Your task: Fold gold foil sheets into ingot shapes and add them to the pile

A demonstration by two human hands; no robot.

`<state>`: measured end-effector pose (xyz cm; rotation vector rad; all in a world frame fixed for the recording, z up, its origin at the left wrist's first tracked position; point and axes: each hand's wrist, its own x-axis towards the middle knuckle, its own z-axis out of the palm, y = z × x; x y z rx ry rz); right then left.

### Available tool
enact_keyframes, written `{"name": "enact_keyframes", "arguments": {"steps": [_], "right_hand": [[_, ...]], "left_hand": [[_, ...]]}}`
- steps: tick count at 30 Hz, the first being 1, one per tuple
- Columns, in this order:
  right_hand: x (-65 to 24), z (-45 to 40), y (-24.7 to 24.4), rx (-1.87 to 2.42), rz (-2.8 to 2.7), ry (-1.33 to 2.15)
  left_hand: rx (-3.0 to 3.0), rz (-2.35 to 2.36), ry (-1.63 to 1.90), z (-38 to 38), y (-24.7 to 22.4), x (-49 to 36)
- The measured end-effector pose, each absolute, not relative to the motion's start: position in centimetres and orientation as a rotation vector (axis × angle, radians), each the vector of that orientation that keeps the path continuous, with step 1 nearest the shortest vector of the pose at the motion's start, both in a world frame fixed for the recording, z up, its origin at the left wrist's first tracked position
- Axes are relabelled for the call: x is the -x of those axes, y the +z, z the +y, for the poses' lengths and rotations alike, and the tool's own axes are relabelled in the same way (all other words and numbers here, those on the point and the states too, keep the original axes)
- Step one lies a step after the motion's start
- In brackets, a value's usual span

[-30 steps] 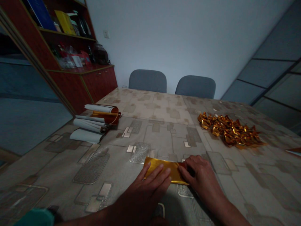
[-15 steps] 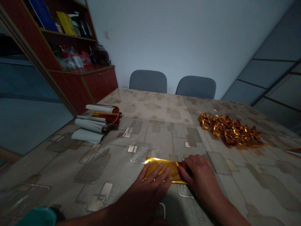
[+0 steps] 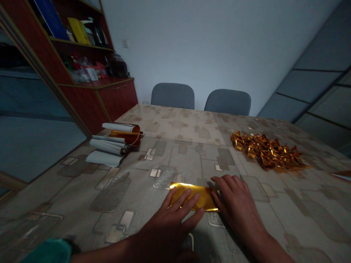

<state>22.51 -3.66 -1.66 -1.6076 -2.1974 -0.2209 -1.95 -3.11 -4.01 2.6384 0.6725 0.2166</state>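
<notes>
A folded strip of gold foil [image 3: 193,196] lies flat on the patterned table top [image 3: 175,160], just ahead of me. My left hand [image 3: 175,212] rests on its left half with the fingers spread, pressing it down. My right hand [image 3: 236,197] lies flat against the strip's right end, fingertips pointing left and up. Part of the strip is hidden under my left fingers. Farther right lies a heap of folded gold foil pieces [image 3: 265,153], well beyond both hands.
Rolled white sheets [image 3: 108,147] and a red-and-gold foil roll [image 3: 128,136] lie at the table's left. A teal sleeve [image 3: 49,252] shows at lower left. A foil scrap [image 3: 342,176] sits at the right edge. Grey chairs [image 3: 172,95] and a red-brown cabinet [image 3: 115,96] stand behind.
My right hand's fingers have opened and flattened at the strip's right end, no longer pinching it. My left hand has shifted slightly right on the foil. The view has tilted a little.
</notes>
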Motion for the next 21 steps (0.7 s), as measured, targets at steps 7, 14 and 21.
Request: {"name": "enact_keyframes", "arguments": {"steps": [7,14,21], "right_hand": [[-19.9,-6.5,-1.8,1.233,-2.337,-0.068],[-20.0,-8.0,-3.2,1.282,-2.344,-0.269],[-21.9,-6.7,-2.7,1.447,-2.064,0.054]], "left_hand": [[-2.609,0.677,0.216,-3.0,-3.7,1.8],[-2.617,0.674,0.196,-2.9,-3.9,1.9],[-2.635,0.685,0.190,-2.9,-4.5,2.1]]}}
